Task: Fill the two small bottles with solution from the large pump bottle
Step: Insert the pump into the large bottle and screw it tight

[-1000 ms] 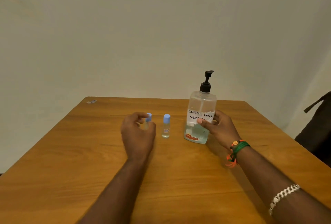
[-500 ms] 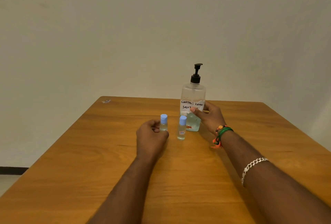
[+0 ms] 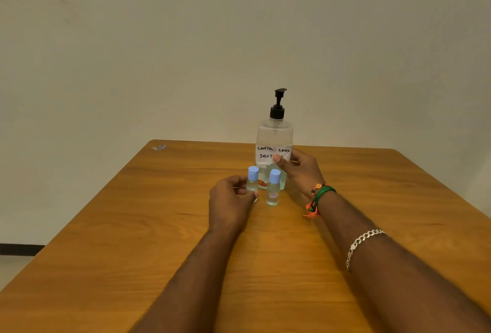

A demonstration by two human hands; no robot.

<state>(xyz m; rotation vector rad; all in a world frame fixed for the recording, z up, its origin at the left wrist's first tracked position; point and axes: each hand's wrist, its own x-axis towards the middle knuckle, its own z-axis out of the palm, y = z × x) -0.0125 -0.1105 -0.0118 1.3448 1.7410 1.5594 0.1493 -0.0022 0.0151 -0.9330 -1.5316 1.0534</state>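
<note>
A large clear pump bottle (image 3: 273, 136) with a black pump and a handwritten white label stands upright near the far middle of the wooden table (image 3: 132, 226). My right hand (image 3: 300, 170) grips its lower right side, thumb across the label. Two small clear bottles with blue caps stand just in front of it. My left hand (image 3: 231, 202) holds the left small bottle (image 3: 252, 179) between thumb and fingers. The right small bottle (image 3: 273, 189) stands free between my hands, with a small red-and-white label on it.
A small scrap (image 3: 159, 147) lies at the table's far left corner. A plain wall rises behind the table. The floor and a dark skirting strip (image 3: 21, 249) show at the lower left.
The view has shifted so the bottles sit further right and more central. My left hand stays on the left small bottle and my right hand stays on the pump bottle.
</note>
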